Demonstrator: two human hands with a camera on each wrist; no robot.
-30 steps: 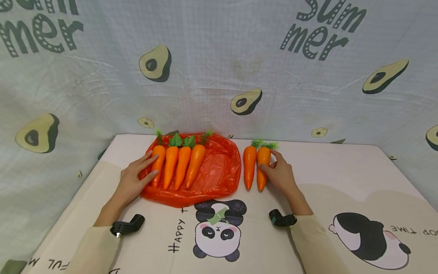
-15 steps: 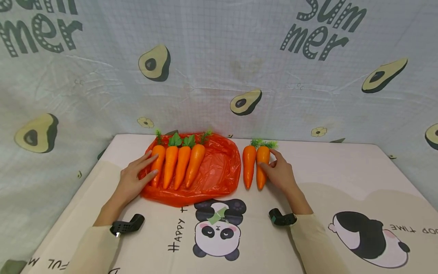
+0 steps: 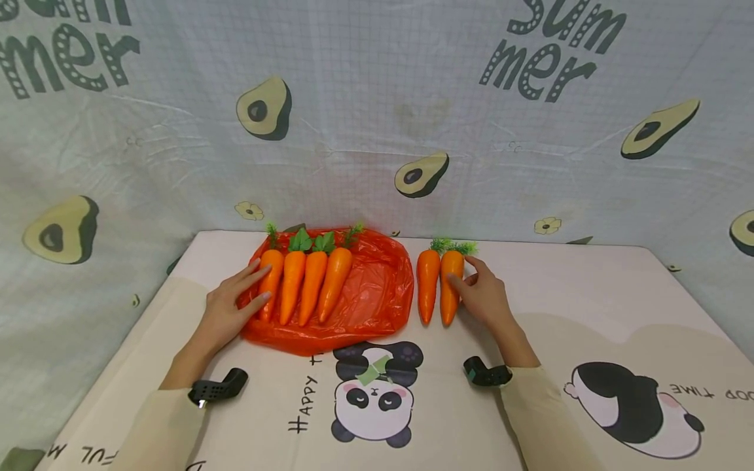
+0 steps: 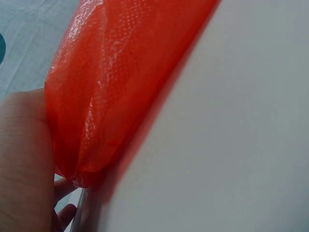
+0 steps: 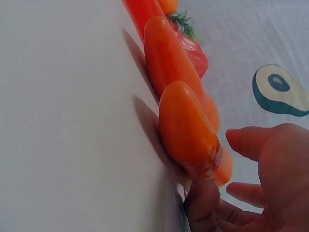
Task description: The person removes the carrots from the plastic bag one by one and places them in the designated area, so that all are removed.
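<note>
Several orange carrots (image 3: pixel 292 288) with green tops lie side by side on a red plastic bag (image 3: pixel 383 288). My left hand (image 3: pixel 228 304) rests at the bag's left side, fingers spread against the leftmost carrot (image 3: pixel 271 284); the left wrist view shows it beside the bulging bag (image 4: pixel 111 72). Right of the bag, two more carrots lie on the table, a left one (image 3: pixel 428 288) and a right one (image 3: pixel 451 288). My right hand (image 3: pixel 485 291) is around the right one's outer side. In the right wrist view, its thumb (image 5: pixel 248 140) stands off that carrot (image 5: pixel 186 125), fingertips right at its end.
The light table (image 3: pixel 589 288) is printed with a panda (image 3: pixel 374 409) and another black-and-white animal (image 3: pixel 639 412). Behind it hangs a pale curtain (image 3: pixel 353 98) with avocado prints. A black wrist device (image 3: pixel 218 387) sits on my left wrist, another (image 3: pixel 485 373) on my right.
My right thumb has eased slightly away from the right carrot. My left hand and the carrots hold their places, apart from a small shift of the head view.
</note>
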